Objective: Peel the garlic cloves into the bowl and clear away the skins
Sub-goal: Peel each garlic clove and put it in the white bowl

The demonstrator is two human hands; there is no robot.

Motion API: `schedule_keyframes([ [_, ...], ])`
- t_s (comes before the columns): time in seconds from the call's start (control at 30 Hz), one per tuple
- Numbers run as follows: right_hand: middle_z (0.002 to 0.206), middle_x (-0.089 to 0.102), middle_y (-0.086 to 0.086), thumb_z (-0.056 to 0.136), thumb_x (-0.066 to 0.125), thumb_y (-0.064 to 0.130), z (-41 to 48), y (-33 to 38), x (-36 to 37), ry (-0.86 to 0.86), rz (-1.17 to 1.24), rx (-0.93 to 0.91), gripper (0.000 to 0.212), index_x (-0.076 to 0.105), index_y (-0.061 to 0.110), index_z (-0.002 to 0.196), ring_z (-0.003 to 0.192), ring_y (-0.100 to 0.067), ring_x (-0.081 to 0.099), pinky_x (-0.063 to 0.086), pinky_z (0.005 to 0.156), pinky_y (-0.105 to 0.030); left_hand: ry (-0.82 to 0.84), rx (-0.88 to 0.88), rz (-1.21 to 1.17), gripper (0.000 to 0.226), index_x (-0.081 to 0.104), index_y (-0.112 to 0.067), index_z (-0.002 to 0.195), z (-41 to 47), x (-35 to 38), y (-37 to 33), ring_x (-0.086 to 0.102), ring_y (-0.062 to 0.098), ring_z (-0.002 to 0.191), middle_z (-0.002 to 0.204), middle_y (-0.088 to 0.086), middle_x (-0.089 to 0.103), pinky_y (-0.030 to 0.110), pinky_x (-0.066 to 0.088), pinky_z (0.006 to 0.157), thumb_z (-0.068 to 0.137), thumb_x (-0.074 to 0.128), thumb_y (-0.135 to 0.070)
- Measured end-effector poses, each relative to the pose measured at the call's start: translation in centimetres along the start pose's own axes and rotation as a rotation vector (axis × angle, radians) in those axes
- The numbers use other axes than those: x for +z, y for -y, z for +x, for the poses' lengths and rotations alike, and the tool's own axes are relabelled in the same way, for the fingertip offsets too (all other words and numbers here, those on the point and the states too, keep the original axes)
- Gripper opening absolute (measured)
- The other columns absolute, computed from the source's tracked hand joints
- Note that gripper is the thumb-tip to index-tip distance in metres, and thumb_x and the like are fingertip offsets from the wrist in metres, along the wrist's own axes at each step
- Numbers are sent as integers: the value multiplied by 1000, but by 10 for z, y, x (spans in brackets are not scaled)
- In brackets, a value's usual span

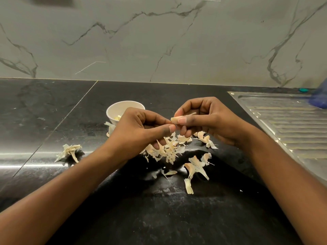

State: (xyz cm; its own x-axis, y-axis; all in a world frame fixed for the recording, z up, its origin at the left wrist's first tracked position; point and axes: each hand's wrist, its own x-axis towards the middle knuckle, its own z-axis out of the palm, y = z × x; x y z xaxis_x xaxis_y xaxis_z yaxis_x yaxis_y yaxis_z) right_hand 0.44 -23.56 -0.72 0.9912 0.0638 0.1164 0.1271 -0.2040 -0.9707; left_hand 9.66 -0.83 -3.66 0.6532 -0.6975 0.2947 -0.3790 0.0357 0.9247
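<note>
My right hand (208,119) pinches a garlic clove (175,119) between thumb and fingers, above the black counter. My left hand (141,131) meets it from the left, thumb and forefinger pinching at the clove's end. Behind my left hand stands a small white bowl (116,110) with peeled cloves (117,118) inside, partly hidden by the hand. A heap of papery skins (168,147) lies under both hands. More skins lie to the right (206,138), in front (194,168) and far left (69,152).
The black stone counter (159,209) runs to a marble wall (159,41). A steel ribbed drainboard (290,124) fills the right side, with a blue object (318,98) at its far end and a small green thing (303,90) beside the wall.
</note>
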Motion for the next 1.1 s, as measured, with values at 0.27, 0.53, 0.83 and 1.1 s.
schedule_keyframes([
  [0.27,101,78,-23,91,76,2,1,-2,5,-2,-92,4,27,68,-4,117,87,-32,77,64,78,-35,-66,-17,-7,32,82,-5,99,0,0,-4,75,25,68,81,11,79,29,63,64,79,81,-30],
  [0.53,101,81,-17,86,82,4,2,-2,8,-53,-154,-34,30,76,1,116,90,-32,80,63,79,-32,-118,-48,-2,11,81,-3,93,-1,-1,-7,78,31,71,78,14,78,34,66,67,88,81,-12],
  [0.83,95,82,-12,82,87,2,2,-5,10,-103,-241,-131,29,79,-1,110,85,-29,81,65,78,-34,-30,-282,-296,19,78,7,98,-1,0,-12,78,30,78,90,26,77,26,65,68,85,77,-8],
  [1.1,95,83,-9,83,87,2,5,-8,14,-123,-333,-225,29,80,-2,110,83,-28,81,67,79,-37,-83,-343,-382,11,75,12,91,-1,2,-7,76,27,67,86,29,75,22,62,60,89,73,2],
])
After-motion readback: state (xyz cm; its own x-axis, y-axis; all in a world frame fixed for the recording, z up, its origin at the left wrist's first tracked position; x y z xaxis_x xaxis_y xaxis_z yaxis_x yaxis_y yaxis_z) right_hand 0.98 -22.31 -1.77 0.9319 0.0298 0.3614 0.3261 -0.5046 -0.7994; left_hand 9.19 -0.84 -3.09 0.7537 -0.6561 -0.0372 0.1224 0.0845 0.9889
